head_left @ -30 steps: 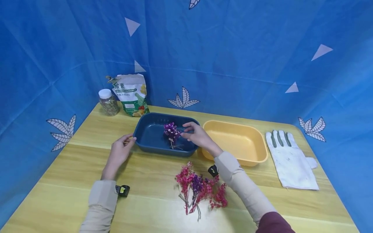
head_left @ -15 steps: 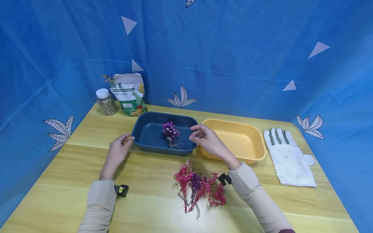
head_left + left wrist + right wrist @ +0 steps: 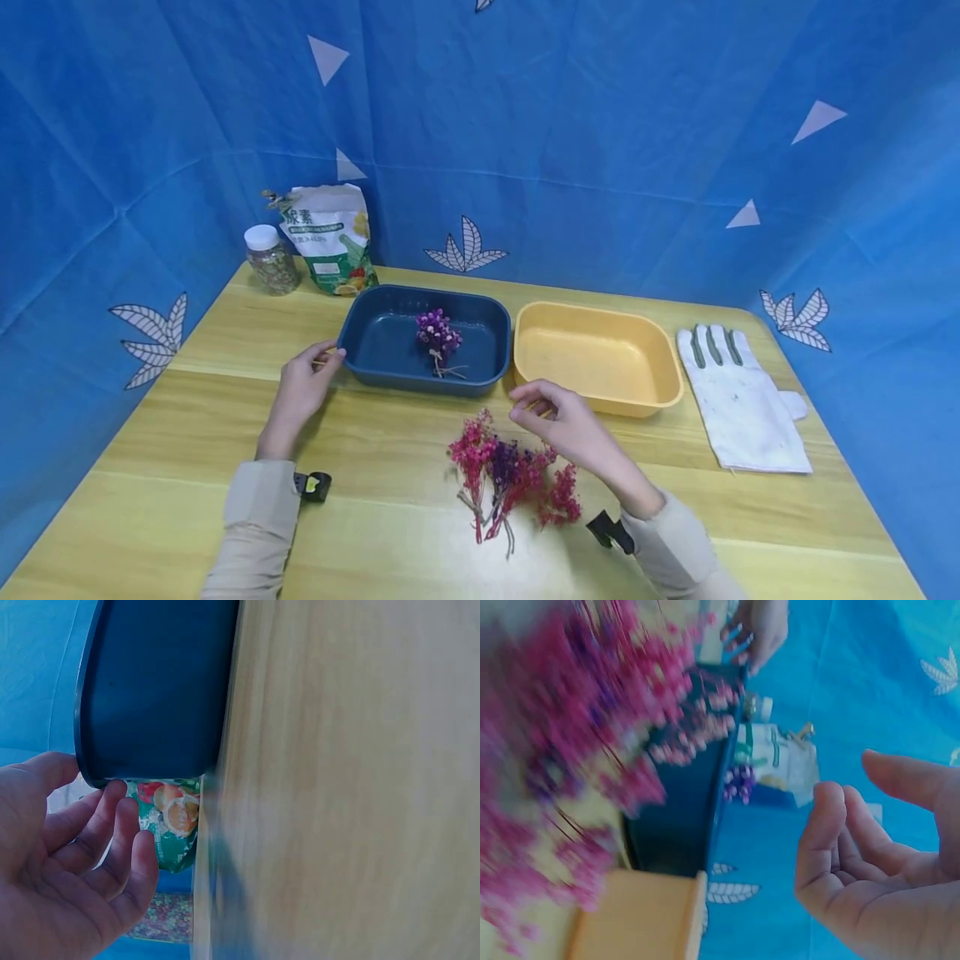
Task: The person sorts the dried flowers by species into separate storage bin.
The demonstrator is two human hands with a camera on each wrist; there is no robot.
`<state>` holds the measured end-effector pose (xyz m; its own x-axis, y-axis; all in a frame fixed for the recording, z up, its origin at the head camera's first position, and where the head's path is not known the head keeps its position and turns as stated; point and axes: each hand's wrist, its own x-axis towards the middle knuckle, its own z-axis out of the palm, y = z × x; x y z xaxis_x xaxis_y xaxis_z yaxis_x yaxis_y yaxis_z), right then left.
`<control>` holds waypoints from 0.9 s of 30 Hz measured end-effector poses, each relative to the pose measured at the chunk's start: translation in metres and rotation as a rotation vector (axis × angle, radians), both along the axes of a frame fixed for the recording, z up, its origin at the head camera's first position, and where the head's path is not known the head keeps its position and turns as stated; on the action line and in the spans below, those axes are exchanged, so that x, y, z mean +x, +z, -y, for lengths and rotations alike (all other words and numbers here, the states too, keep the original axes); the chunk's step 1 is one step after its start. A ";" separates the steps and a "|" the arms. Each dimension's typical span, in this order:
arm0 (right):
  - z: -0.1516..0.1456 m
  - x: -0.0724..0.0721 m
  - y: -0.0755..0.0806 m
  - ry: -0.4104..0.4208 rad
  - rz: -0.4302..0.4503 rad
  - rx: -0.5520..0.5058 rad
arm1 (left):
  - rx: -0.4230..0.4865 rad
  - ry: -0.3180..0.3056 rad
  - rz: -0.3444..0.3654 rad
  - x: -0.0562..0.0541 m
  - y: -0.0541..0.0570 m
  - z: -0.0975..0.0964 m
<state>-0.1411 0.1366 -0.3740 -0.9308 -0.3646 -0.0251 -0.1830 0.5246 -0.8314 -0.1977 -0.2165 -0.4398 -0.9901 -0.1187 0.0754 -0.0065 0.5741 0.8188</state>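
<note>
My left hand (image 3: 300,392) is at the near left end of the dark blue basin (image 3: 420,383); in the left wrist view its thumb (image 3: 56,769) meets the rim and its fingertips lie against the outer wall. Inside the basin lies a small purple dried-flower bunch (image 3: 438,333) tied with twine. My right hand (image 3: 573,425) hovers just above and right of a group of pink and purple dried-flower bunches (image 3: 474,454) on the table. Its fingers are loosely bent with a gap to the thumb, and nothing is between them.
A yellow basin (image 3: 600,358) stands right of the blue one. Farther right lies a white glove (image 3: 746,408) with green stripes. At the back left are a white-lidded jar (image 3: 273,262) and a white and green bag (image 3: 330,237). Blue cloth (image 3: 570,100) hangs behind the wooden table (image 3: 375,517).
My right hand has drawn back from the purple bunch in the blue basin and come down toward the bunches on the table. My left hand stays at the basin's rim.
</note>
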 end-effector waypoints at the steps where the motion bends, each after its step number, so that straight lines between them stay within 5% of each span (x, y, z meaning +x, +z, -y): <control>1: 0.000 0.006 -0.002 0.011 0.003 0.011 | -0.002 -0.001 -0.001 0.000 0.000 0.000; 12: 0.009 0.052 -0.032 0.144 0.013 0.073 | -0.007 0.011 0.004 0.000 0.001 -0.001; 27: 0.000 0.059 -0.052 0.171 0.136 0.065 | 0.000 0.005 0.009 0.000 0.001 -0.001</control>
<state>-0.0818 0.1371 -0.4264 -0.8419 -0.5104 -0.1750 -0.1622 0.5487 -0.8201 -0.1973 -0.2157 -0.4386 -0.9901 -0.1237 0.0661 -0.0170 0.5737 0.8189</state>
